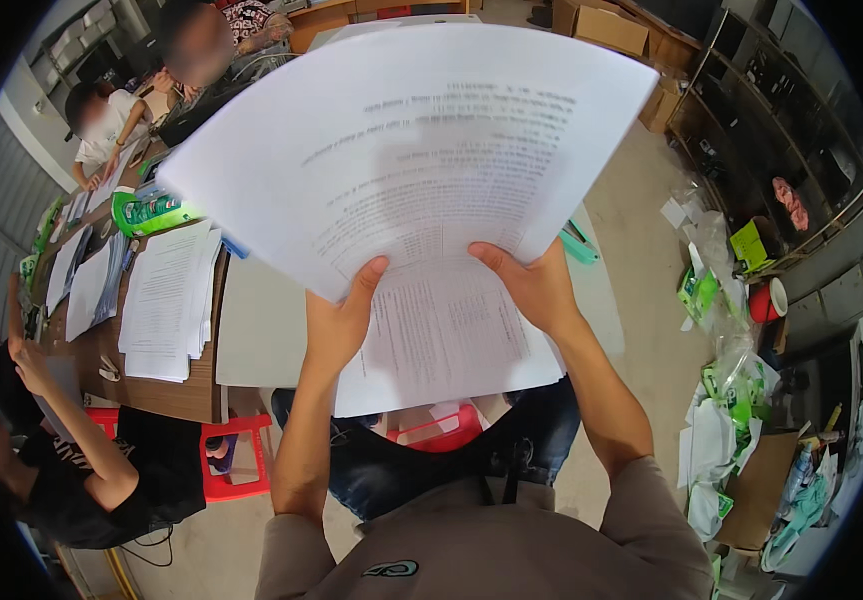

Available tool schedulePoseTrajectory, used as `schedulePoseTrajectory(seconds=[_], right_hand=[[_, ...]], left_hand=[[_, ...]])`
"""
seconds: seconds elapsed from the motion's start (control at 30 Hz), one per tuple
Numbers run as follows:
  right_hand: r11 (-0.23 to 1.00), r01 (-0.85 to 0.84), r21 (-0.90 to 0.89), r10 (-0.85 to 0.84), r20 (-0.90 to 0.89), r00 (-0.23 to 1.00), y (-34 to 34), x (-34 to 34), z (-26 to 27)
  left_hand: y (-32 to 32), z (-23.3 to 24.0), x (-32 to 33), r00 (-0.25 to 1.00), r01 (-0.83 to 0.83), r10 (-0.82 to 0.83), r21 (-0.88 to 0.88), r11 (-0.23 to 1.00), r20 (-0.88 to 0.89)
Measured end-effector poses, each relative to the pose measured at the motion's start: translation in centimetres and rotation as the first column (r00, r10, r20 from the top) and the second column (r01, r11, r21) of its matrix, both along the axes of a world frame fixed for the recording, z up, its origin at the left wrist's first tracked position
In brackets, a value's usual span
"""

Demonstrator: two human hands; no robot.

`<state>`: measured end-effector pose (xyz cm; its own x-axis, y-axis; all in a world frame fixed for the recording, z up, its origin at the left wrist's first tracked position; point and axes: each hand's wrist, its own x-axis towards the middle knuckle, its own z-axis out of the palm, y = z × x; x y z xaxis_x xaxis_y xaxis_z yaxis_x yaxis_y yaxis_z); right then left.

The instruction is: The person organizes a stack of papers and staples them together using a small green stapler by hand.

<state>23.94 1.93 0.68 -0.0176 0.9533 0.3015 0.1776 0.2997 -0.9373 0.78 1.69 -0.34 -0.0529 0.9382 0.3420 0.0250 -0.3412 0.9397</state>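
Between my two hands a sheaf of printed paper sheets stands tilted up and bowed, fanning wider toward its top edge. My left hand grips its lower left side with the thumb on the near face. On the lower right side, my right hand holds it the same way, thumb pointing inward. Below the held sheets, a flat stack of printed paper lies at the near edge of a pale grey table. Just beyond my right hand is a teal stapler-like tool, partly hidden by the paper.
At left, a brown wooden table bears paper stacks and a green-and-white package. Several people sit around it. A red plastic stool stands beneath its near end. Along the right are metal shelves, a red bucket and scattered wrappers.
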Motion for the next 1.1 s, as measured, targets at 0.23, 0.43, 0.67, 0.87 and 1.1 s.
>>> schedulePoseTrajectory(seconds=[0.23, 0.43, 0.67, 0.87, 1.1], right_hand=[[0.998, 0.054, 0.013, -0.054, -0.003, 0.999, -0.5, 0.6, -2.6], [0.84, -0.324, 0.436, 0.257, 0.206, 0.944, 0.4, 2.0, 0.1], [0.774, -0.393, 0.497, 0.06, 0.56, 0.826, -0.9, 1.6, 1.1], [0.965, 0.022, 0.26, -0.118, 0.361, 0.925, -2.8, 0.7, 0.5], [0.995, -0.076, -0.057, 0.078, 0.04, 0.996, -0.3, 0.2, -1.1]], left_hand=[[-1.1, 0.1, -0.2, 0.974, 0.002, 0.004, 0.025, 1.0, -0.225], [-0.1, 0.8, -2.7, 0.912, 0.27, -0.023, 0.558, 0.785, -0.41], [-0.9, 0.6, -2.6, 0.951, 0.241, -0.128, 0.413, 0.878, -0.282], [-2.0, 1.0, -2.9, 0.97, 0.154, -0.183, -0.175, 0.972, -0.16], [-1.3, -0.8, -0.9, 0.992, 0.063, -0.071, -0.085, 0.994, -0.101]])
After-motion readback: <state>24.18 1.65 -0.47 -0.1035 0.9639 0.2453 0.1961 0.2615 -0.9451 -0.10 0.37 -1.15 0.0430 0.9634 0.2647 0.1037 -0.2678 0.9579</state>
